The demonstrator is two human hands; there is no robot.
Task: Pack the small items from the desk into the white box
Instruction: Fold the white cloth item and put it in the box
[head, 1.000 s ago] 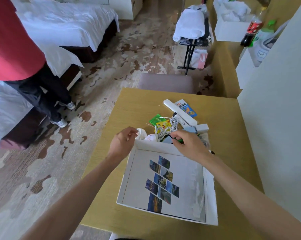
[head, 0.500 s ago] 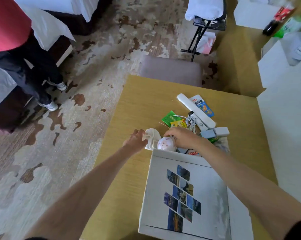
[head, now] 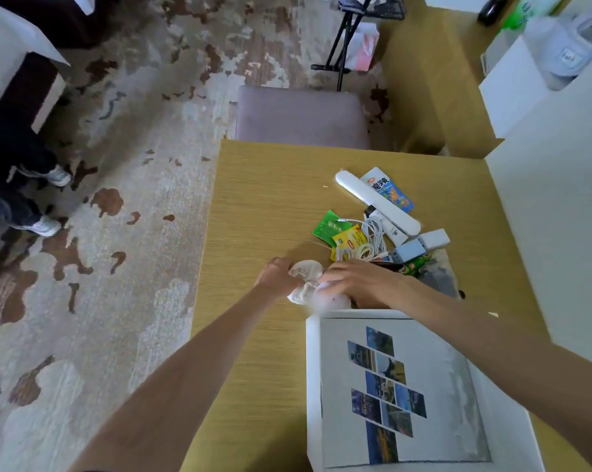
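Change vs 1 s ago: the left hand [head: 276, 274] is off the far-left corner of the white box [head: 313, 369] and the right hand [head: 359, 277] is out of the cable tangle. Both now meet just past the box's far rim, at its 12 o'clock.

The left fingers are curled round a cream cloth bundle [head: 304, 271], holding it at its 9 o'clock edge. The right fingers are draped over a pale round item [head: 330, 298] that touches the cloth at its 5 o'clock. Whether they actually grip it I can't tell, as it's blurred and half hidden.

So the 1st pick is settling on cloth + round item, the 2 things nearest the box. Neither looks lifted yet, both seem to sit on the surface [head: 270, 199].

Inside the box only the printed picture sheet shows, so packing looks barely begun.

The rest of the pile hasn't moved. Approx 1 o'clock from the hands lie the green sachet [head: 328, 228], yellow sachet [head: 350, 238], white cable [head: 373, 233], white bar [head: 376, 202], blue packet [head: 390, 190] and 2 adapters, blue-grey [head: 408, 250] and white [head: 434, 238].

Next is likely a short carry toward 6 o'clock, over the rim. The cloth is soft and may trail or snag the cable.
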